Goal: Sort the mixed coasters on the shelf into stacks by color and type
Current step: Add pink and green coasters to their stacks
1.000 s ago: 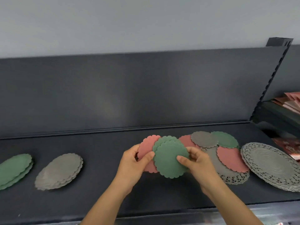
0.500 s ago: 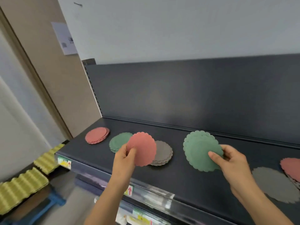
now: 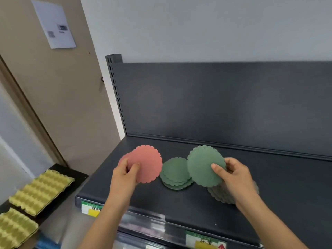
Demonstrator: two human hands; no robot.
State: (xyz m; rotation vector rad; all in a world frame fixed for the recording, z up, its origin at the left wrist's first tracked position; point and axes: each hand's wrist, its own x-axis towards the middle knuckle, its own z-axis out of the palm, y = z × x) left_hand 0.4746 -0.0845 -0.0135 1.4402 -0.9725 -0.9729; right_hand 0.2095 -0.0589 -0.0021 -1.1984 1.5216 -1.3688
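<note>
While the left hand (image 3: 125, 174) pinches a pink coaster (image 3: 146, 163), the right hand (image 3: 233, 174) pinches green coasters (image 3: 204, 168). Placement is in hand; the greens likely belong on the green stack (image 3: 175, 174) near the shelf's (image 3: 179, 203) left end.

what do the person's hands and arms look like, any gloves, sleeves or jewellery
Both the left hand and the right hand are bare, with no gloves. The forearms are uncovered down to the bottom edge of the picture, so no sleeves show. No rings, watch or bracelet are visible. Fingernails look short and unpainted.
</note>
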